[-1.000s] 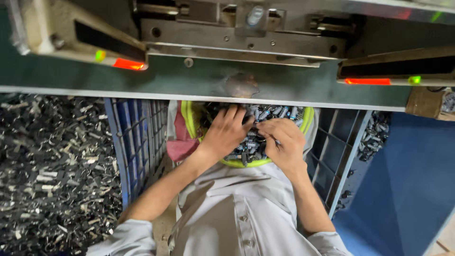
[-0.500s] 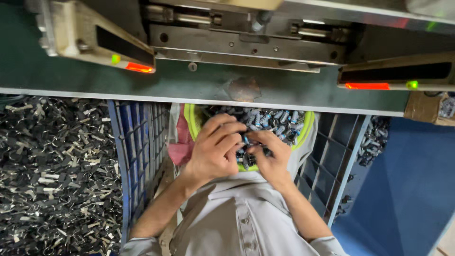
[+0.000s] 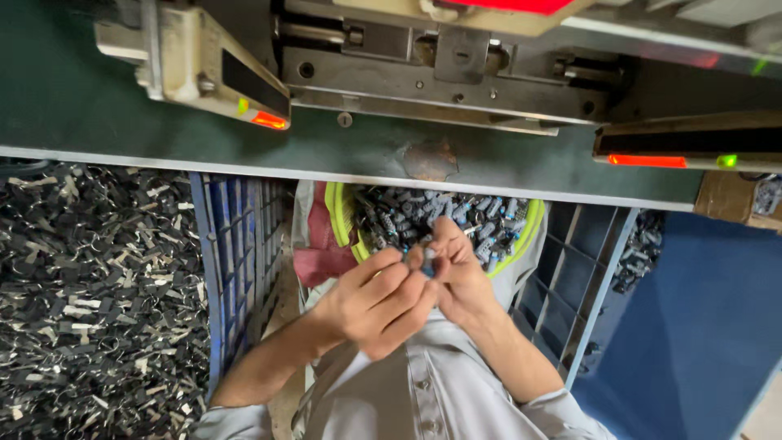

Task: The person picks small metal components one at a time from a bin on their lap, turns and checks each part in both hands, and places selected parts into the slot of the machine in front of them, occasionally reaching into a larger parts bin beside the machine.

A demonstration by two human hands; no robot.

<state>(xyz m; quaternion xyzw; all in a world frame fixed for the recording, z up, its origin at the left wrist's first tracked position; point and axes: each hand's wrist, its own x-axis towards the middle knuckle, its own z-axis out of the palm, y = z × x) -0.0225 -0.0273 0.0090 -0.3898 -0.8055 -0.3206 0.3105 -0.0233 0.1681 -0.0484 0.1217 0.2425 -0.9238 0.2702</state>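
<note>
Small grey-blue part (image 3: 427, 262), pinched between fingers (image 3: 407, 281)

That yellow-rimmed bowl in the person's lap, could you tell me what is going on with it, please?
A seated person has both hands together just above the yellow-rimmed bowl, which is heaped with small dark and blue parts. The left hand and right hand meet fingertip to fingertip around what look like a few of those parts. In front is a green machine bench; a heap of dark metal scraps lies to the left.
</note>
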